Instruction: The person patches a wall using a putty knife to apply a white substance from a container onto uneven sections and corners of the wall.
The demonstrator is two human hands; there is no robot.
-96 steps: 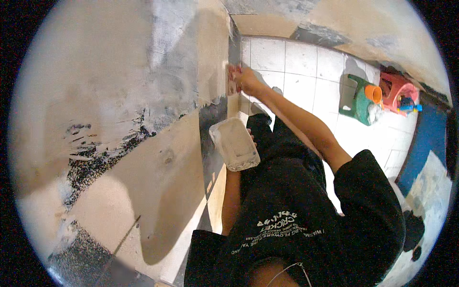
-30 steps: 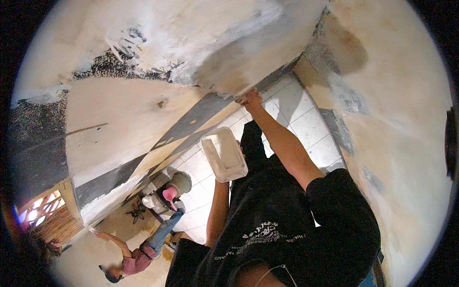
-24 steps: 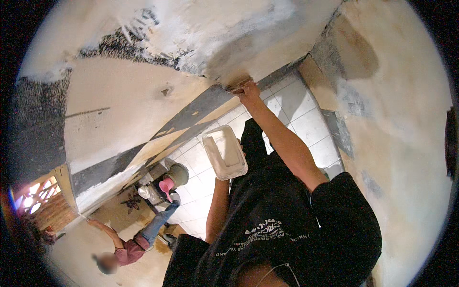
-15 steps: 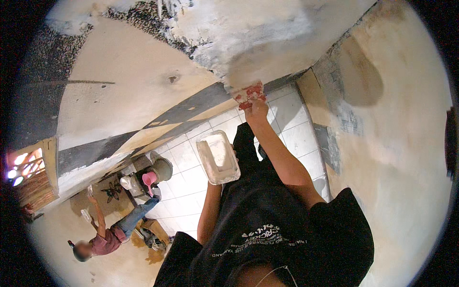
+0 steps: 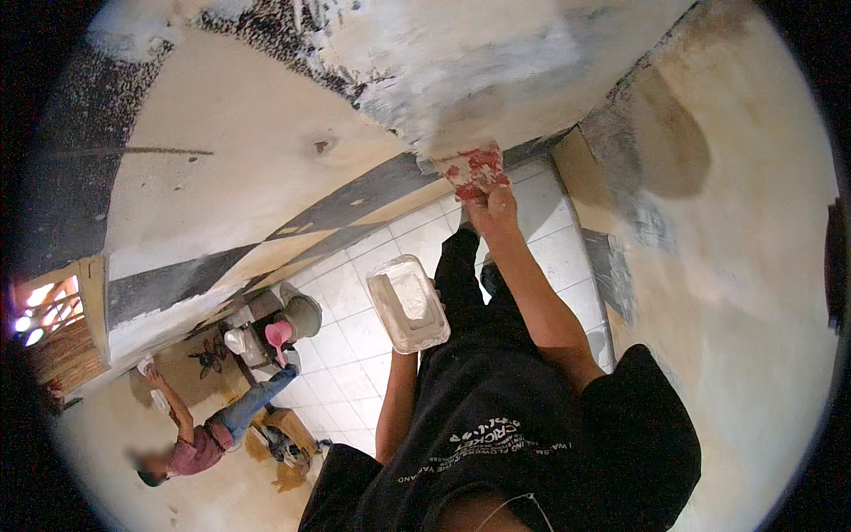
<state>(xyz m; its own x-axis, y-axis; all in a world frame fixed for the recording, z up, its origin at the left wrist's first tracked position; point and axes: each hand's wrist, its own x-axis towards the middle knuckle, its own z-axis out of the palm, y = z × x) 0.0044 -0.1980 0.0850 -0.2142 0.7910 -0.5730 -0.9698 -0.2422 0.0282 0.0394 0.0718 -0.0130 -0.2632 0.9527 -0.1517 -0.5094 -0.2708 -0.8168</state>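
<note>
In my right hand (image 5: 494, 209) is a wide red putty scraper (image 5: 480, 170), its face smeared with pale putty. The blade's far edge meets the lower part of the wall (image 5: 496, 84), just above the dark painted band. My left hand (image 5: 404, 360) holds up a rectangular plastic tub (image 5: 383, 306) from below, and most of that hand is hidden by it. Whitish putty (image 5: 413, 294) lies in the tub, with more caked on its rim.
White floor tiles (image 5: 355, 332) lie below. To the left another person (image 5: 199, 448) works at a wall near a grey bucket (image 5: 302, 316), a pink dipper (image 5: 278, 332) and a wooden box (image 5: 288, 426). A second wall (image 5: 727, 293) rises on my right.
My right hand and the scraper have shifted slightly right along the wall's lower part. The tub has moved a little right and down. The other person's raised hand has moved left.
</note>
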